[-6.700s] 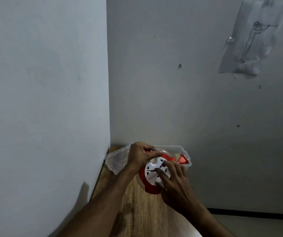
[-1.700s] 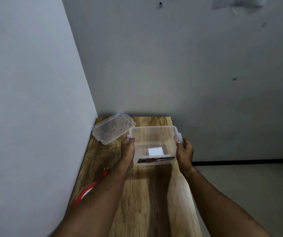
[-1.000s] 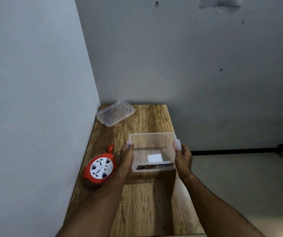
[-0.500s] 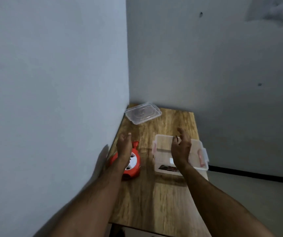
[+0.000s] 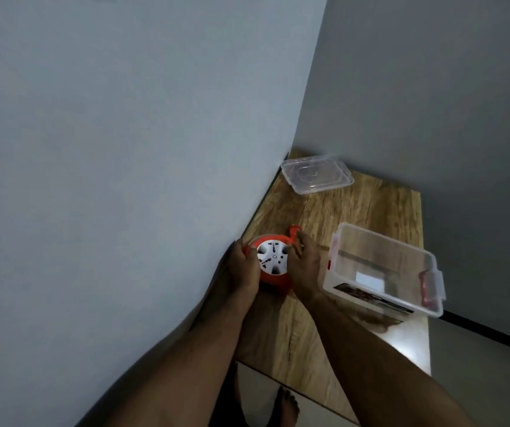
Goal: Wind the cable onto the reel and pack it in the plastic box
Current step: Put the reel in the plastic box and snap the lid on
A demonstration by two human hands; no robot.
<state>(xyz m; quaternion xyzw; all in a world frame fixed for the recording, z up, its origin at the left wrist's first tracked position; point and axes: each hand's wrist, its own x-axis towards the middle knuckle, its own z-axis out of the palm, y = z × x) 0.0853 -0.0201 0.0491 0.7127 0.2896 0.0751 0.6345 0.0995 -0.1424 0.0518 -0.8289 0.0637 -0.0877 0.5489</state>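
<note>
Head view showed the round red plastic cable reel with a white socket face (image 5: pixel 272 262) lying flat on the wooden table (image 5: pixel 370 208), socket face up, close against the grey wall (image 5: pixel 124 149) on the left. The left hand (image 5: pixel 241 269) gripped the reel's left rim with curled fingers; the right hand (image 5: pixel 304 263) gripped its right rim, fingers curled near the red plug tab at the reel's far edge. Both hands were equally near, one on each side of the disc.

The clear rectangular plastic box (image 5: pixel 383 266) stood open just to the right of the right hand, its long axis running away and to the left. It held only a white label and a printed strip along the near wall; the reel was not inside. The clear plastic lid (image 5: pixel 316 177) lay well apart at the table's far corner.

Judgement: the coming move was a lift and a short transfer rightward into the box.
</note>
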